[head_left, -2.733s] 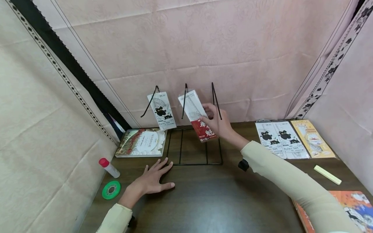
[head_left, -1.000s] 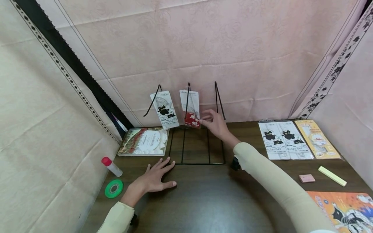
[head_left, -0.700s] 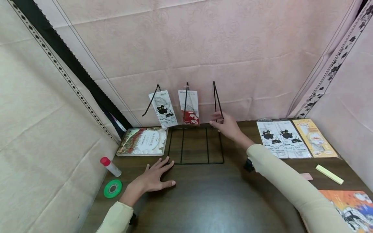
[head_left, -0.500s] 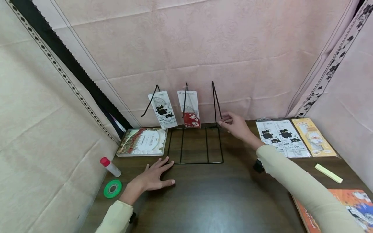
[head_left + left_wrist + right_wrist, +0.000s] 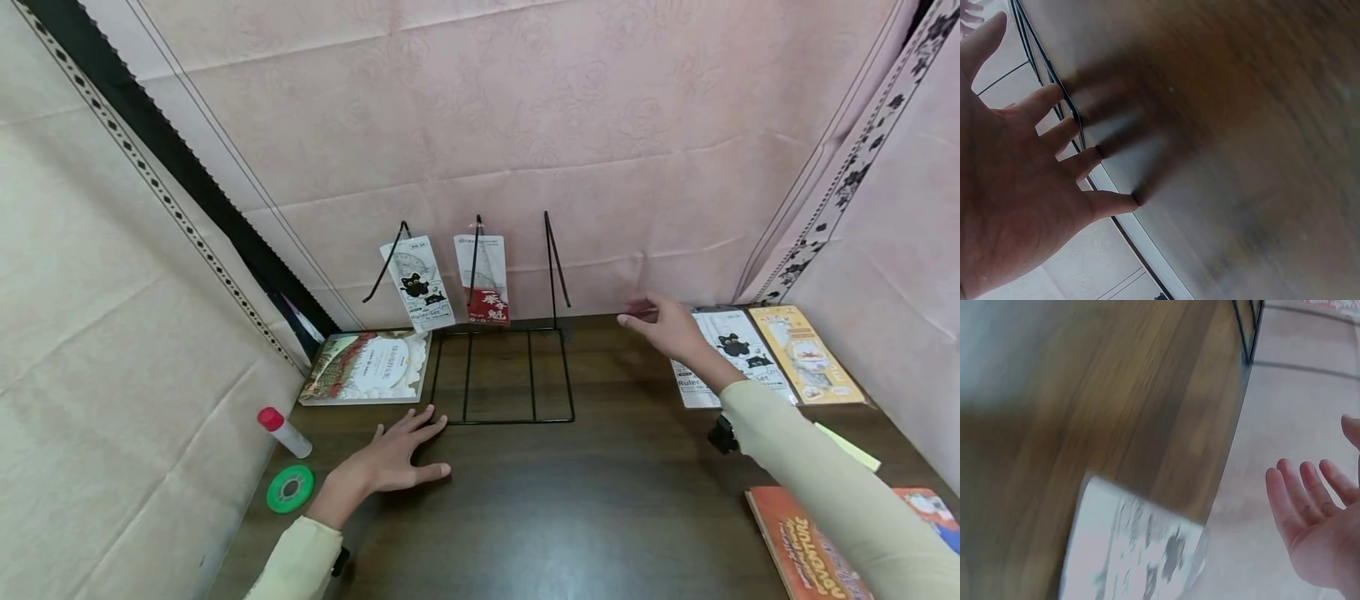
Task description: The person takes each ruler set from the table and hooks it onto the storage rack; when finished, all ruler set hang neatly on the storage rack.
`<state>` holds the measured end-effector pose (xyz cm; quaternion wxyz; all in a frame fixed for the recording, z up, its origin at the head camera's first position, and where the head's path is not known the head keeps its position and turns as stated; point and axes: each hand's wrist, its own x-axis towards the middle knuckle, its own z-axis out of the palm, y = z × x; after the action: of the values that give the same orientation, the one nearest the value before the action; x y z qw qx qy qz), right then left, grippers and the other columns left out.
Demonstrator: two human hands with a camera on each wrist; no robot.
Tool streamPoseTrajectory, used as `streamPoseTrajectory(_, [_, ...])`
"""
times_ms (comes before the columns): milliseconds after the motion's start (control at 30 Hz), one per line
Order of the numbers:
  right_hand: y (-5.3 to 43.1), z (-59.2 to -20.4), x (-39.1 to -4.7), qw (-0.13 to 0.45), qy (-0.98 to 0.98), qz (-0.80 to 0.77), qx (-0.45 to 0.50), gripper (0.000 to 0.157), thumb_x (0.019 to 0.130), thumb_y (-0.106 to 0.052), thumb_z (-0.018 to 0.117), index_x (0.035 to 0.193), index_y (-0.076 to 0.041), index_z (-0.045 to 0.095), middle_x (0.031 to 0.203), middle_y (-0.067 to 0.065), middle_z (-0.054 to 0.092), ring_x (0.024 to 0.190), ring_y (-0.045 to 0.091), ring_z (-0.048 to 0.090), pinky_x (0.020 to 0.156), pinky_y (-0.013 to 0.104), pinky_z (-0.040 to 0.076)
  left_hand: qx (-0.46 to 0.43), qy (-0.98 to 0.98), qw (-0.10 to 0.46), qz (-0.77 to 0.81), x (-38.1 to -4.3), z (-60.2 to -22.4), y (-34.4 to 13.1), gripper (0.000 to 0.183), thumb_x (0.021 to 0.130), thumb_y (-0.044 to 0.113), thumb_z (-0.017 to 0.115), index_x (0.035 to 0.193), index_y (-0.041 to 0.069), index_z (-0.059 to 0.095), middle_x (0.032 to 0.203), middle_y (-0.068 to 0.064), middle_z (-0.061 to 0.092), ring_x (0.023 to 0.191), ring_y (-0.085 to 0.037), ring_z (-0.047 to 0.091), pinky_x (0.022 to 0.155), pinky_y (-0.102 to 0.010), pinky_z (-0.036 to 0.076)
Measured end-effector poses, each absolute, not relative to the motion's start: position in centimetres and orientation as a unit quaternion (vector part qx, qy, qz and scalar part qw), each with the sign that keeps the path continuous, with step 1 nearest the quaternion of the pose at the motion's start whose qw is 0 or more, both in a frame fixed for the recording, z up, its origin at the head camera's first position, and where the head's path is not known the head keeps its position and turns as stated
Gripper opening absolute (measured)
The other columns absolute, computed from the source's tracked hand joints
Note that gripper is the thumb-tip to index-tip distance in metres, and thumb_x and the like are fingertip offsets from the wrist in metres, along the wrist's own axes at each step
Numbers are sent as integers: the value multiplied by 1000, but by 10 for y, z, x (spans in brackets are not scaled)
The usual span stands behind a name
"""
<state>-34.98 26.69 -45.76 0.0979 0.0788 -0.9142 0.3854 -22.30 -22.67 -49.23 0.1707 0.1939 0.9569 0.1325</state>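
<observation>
My right hand (image 5: 667, 329), fingers loosely bent and holding nothing, is near the ruler set packs (image 5: 738, 346) at the right, partly covering them. In the right wrist view a ruler set pack (image 5: 1138, 550) lies below that hand. A black wire display rack (image 5: 517, 422) stands in the middle with three hooks. From its left hook hangs a ruler set pack (image 5: 422, 296); a red and white packet (image 5: 487, 307) hangs on the middle hook. The right hook bears nothing. My left hand (image 5: 390, 460) rests with spread fingers on the table, fingertips at the rack's front bar.
Left of the rack lies a picture-covered book (image 5: 375, 367), with a red-capped glue stick (image 5: 285, 433) and green tape roll (image 5: 277, 487) nearer. At the right are a yellow pack (image 5: 813, 358), a pale yellow strip (image 5: 851, 447) and an orange book (image 5: 795, 542). Cloth walls surround the table.
My right hand has let go of the red and white packet, which now hangs straight on the middle hook, and has moved right to the ruler set packs. The left hand stays put.
</observation>
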Motion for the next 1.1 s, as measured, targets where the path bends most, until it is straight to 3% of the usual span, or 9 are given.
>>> streamPoseTrajectory(167, [297, -456, -341, 61, -937, 339, 56, 65, 88, -59, 57, 133, -12, 52, 132, 16, 58, 113, 37, 61, 89, 52, 51, 196, 956, 171, 136, -223, -493, -227, 82, 82, 75, 50, 152, 38, 25, 163, 4, 12, 152, -30, 9, 109, -75, 9])
streamPoseTrajectory(367, [327, -454, -332, 15, -946, 321, 43, 78, 90, -60, 54, 145, -9, 36, 140, 24, 46, 121, 45, 51, 90, 57, 48, 197, 956, 169, 138, -223, -493, -227, 82, 82, 74, 50, 152, 38, 25, 164, 5, 12, 152, -30, 8, 109, -75, 8])
streamPoseTrajectory(600, [354, -461, -330, 4, -952, 304, 38, 85, 88, -57, 60, 149, -7, 31, 142, 30, 42, 121, 50, 48, 91, 60, 45, 198, 956, 168, 134, -223, -494, -227, 83, 82, 76, 49, 152, 38, 25, 163, 5, 12, 152, -30, 9, 109, -75, 9])
streamPoseTrajectory(833, [373, -476, -331, -18, -957, 289, 3, 91, 84, -50, 69, 143, 7, 30, 136, 36, 41, 121, 52, 43, 92, 62, 42, 199, 955, 170, 138, -221, -493, -227, 83, 82, 76, 49, 152, 38, 24, 164, 5, 11, 152, -30, 8, 109, -75, 8])
streamPoseTrajectory(1100, [377, -485, -331, -41, -960, 276, -21, 103, 81, -49, 72, 146, 10, 21, 132, 40, 42, 118, 54, 45, 93, 61, 41, 199, 956, 167, 134, -222, -493, -229, 84, 81, 78, 48, 152, 39, 24, 164, 5, 12, 152, -30, 8, 108, -75, 9])
